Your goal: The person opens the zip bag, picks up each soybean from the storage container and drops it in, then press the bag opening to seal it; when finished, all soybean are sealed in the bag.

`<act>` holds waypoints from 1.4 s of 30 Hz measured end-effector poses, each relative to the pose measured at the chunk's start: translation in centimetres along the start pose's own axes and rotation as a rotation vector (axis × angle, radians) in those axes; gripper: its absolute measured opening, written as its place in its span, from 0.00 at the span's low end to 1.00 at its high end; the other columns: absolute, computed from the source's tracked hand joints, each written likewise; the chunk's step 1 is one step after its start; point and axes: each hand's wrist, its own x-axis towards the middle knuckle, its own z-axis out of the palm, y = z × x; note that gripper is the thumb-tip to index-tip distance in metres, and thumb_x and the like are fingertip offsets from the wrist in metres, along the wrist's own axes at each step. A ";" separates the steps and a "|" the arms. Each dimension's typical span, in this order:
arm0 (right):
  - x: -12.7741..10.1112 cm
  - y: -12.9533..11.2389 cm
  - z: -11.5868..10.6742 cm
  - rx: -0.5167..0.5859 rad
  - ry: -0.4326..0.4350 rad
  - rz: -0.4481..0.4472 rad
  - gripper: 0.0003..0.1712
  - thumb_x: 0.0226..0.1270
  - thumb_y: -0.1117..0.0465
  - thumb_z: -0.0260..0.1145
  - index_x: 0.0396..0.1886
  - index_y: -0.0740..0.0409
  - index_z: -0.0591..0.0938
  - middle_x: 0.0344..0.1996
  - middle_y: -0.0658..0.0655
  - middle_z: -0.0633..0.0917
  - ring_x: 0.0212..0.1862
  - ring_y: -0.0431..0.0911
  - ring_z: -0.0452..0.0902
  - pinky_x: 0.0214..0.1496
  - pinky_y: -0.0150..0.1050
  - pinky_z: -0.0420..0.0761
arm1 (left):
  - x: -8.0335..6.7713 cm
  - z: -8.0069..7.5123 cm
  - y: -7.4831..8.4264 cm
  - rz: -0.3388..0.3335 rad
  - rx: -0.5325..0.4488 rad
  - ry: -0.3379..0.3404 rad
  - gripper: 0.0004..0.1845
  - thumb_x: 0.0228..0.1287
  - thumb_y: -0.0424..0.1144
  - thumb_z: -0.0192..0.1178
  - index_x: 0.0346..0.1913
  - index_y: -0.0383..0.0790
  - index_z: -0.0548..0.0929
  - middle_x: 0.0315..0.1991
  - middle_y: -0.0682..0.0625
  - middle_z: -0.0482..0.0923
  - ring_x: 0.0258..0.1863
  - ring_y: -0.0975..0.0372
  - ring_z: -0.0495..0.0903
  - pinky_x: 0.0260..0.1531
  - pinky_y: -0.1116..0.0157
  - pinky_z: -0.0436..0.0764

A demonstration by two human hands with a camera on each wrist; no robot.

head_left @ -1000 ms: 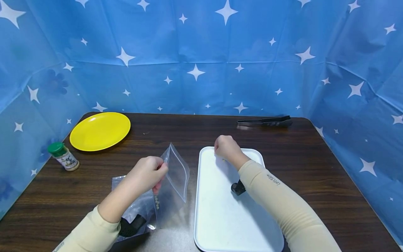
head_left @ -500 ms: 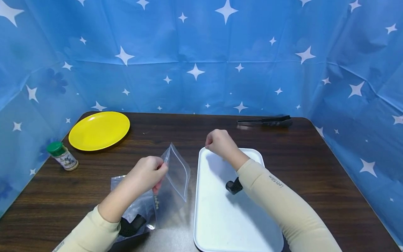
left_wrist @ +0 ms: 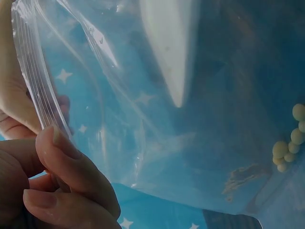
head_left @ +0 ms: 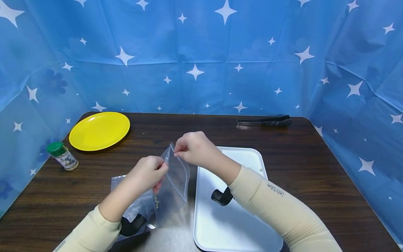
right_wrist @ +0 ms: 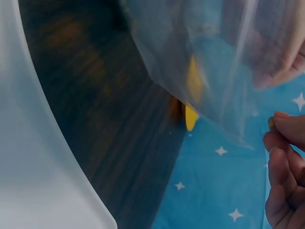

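I watched the left hand [head_left: 148,173] closest to me, fingers curled and pinching the near lip of a clear zip bag [head_left: 176,175] just under its ribbed seal strip [left_wrist: 40,90]. The bag stood upright off the table, mouth up, hanging from that pinch directly beside the hand. A few small pale beads [left_wrist: 288,143] sat clustered low in it, below the hand. I judged the film very light, limp and slick: it would crumple or slide under a loose grip, and the stiffer seal strip was the sound place to take hold, as the left hand had it. The beads looked small and round, so they would roll away if the mouth tipped.

Just beyond the left hand, the right hand [head_left: 195,150] hovered at the bag's top corner, fingers curled, thumb and forefinger pressed together. The right wrist view showed a small tan bit [right_wrist: 270,123] caught at its fingertips [right_wrist: 286,125], just outside the film; I could not tell whether it also touched the bag. The right forearm crossed over a white tray [head_left: 248,157] lying under and behind that hand, with another bead [head_left: 261,170] on it.

Under the left forearm lay a second flat bag [head_left: 118,182]. Farther out to the left of the left hand stood a green-capped jar [head_left: 62,156], then a yellow plate [head_left: 99,131]. Far beyond the right hand lay black tongs [head_left: 264,121] by the starred blue cloth [head_left: 201,52].
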 end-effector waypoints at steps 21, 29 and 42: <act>-0.6 8.9 0.2 -0.020 -0.006 0.448 0.04 0.58 0.63 0.67 0.26 0.56 0.86 0.22 0.48 0.83 0.28 0.43 0.75 0.29 0.35 0.75 | 0.0 0.3 0.0 -0.003 -0.002 0.000 0.16 0.68 0.37 0.47 0.22 0.34 0.72 0.10 0.47 0.71 0.11 0.57 0.75 0.19 0.63 0.72; -2.4 12.8 1.0 -0.060 -0.045 0.661 0.04 0.53 0.64 0.71 0.22 0.55 0.85 0.21 0.49 0.81 0.30 0.46 0.73 0.32 0.37 0.76 | 0.1 0.5 0.1 0.026 0.004 0.009 0.17 0.68 0.36 0.46 0.20 0.35 0.72 0.09 0.47 0.70 0.10 0.58 0.75 0.19 0.62 0.73; -3.7 13.9 2.4 -0.055 -0.069 0.662 0.07 0.51 0.68 0.71 0.19 0.53 0.84 0.20 0.49 0.80 0.28 0.45 0.73 0.30 0.36 0.75 | 0.1 0.6 0.0 0.017 -0.006 -0.008 0.17 0.68 0.37 0.47 0.22 0.33 0.73 0.10 0.47 0.70 0.11 0.57 0.75 0.19 0.62 0.72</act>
